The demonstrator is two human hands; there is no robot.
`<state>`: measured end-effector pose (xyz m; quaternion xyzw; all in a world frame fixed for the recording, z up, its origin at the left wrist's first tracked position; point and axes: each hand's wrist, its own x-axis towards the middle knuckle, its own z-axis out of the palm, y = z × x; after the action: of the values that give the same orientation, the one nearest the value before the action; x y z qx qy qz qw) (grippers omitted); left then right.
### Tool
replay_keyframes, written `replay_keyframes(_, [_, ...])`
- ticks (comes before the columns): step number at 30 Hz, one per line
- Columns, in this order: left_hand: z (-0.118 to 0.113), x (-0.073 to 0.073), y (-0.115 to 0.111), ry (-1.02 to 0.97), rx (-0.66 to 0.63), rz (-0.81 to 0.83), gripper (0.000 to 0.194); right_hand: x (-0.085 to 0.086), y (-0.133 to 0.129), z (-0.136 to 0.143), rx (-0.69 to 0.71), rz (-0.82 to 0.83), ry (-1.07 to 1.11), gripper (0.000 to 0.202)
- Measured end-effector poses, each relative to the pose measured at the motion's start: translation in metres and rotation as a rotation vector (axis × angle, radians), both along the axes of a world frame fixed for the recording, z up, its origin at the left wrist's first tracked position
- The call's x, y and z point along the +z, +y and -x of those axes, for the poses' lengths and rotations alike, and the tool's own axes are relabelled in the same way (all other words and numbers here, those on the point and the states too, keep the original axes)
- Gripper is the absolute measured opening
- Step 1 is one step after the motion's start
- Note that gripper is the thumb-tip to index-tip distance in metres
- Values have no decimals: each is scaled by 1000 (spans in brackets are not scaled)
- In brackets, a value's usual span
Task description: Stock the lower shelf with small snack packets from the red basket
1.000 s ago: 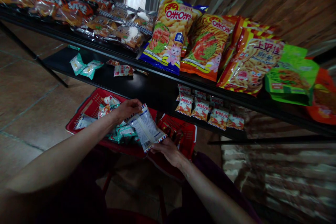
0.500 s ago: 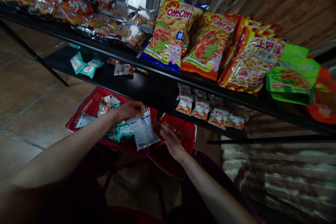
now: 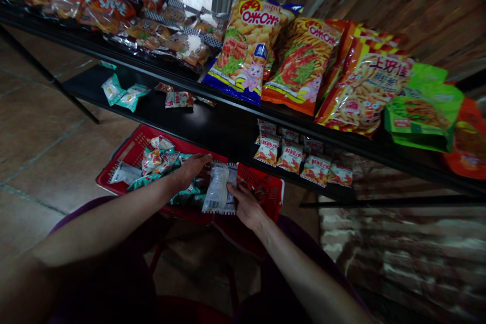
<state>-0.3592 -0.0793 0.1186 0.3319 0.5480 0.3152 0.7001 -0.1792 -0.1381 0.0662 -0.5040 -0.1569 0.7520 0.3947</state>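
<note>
A small white snack bag [image 3: 221,190] with a striped edge, its back turned up, is held above the red basket [image 3: 108,174]. My right hand [image 3: 246,205] is closed on its right side, thumb lying on the face. At the bag's upper left corner, my left hand [image 3: 192,168] has its fingers stretched out; whether the fingertips touch the bag I cannot tell. Below and beside my left hand, teal snack bags [image 3: 188,195] and red-and-white snack bags [image 3: 155,157] lie in the basket. Part of the basket's contents is hidden by my hands.
A black two-level shelf [image 3: 224,129] runs just beyond the basket. Its lower board carries small red-and-white bags [image 3: 291,157] and teal bags [image 3: 127,96]. Large snack bags [image 3: 246,45] and wrapped buns [image 3: 110,15] line the upper board. A second red basket section [image 3: 271,187] adjoins on the right.
The white bag has shifted right and turned more upright. My right hand has taken hold of its side, while my left hand's fingers have loosened from its top edge.
</note>
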Motion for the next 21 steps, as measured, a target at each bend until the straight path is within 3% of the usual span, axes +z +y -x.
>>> replay_keyframes(2, [-6, -1, -17, -35, -52, 104, 35, 0, 1, -1, -43, -5, 32, 35])
replay_keyframes(4, [-12, -3, -36, -95, -106, 102, 40, 1, 2, -1, -61, -38, 61, 35])
replay_keyframes(8, [-20, -9, -60, -101, -35, 27, 53, 3, 3, 2, -45, -65, 110, 37])
replay_keyframes(16, [-22, -23, -48, -22, 54, -67, 38, 0, -1, 2, -15, -69, 95, 37])
replay_keyframes(21, [-24, -26, -48, 141, 70, -79, 31, 8, -5, 4, 5, -41, 69, 40])
